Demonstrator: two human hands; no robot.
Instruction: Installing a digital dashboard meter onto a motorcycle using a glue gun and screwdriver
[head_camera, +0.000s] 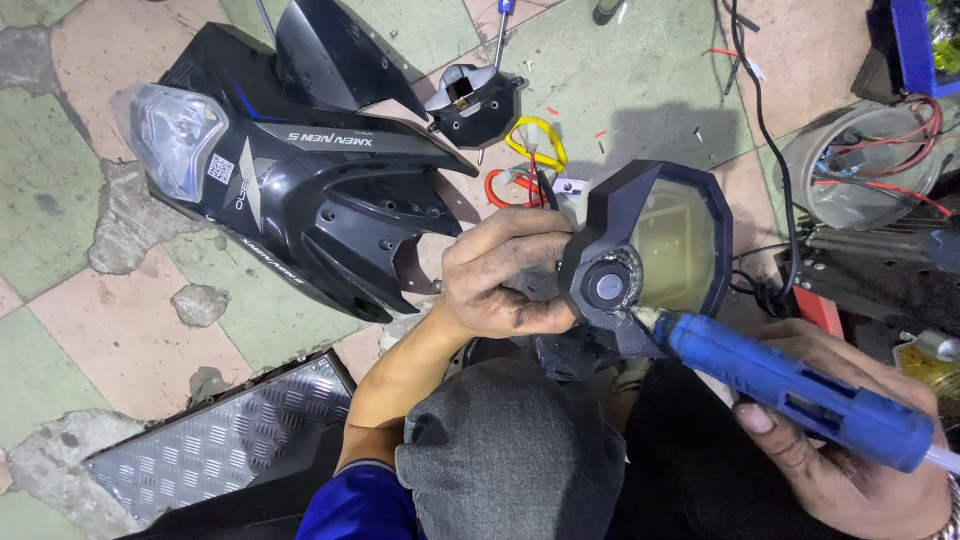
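A blue glue gun (800, 392) is gripped in the right hand (840, 440). Beside the left hand's fingers (510, 250) a black display housing (640, 255) is seen, its screen perhaps yellowish-green. Beyond the fingers, yellow and red wires (525, 165), a glossy black fairing (300, 180) and green-and-pink floor tiles (80, 220) are seen.

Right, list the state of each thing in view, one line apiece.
display panel: held up, screen facing the camera, glue around its round button.
blue glue gun: nozzle touching the panel beside the button.
left hand: closed on the panel's left edge.
right hand: wrapped around the glue gun.
black scooter fairing: detached, lying on the tiled floor.
checkered metal plate: flat on the floor.
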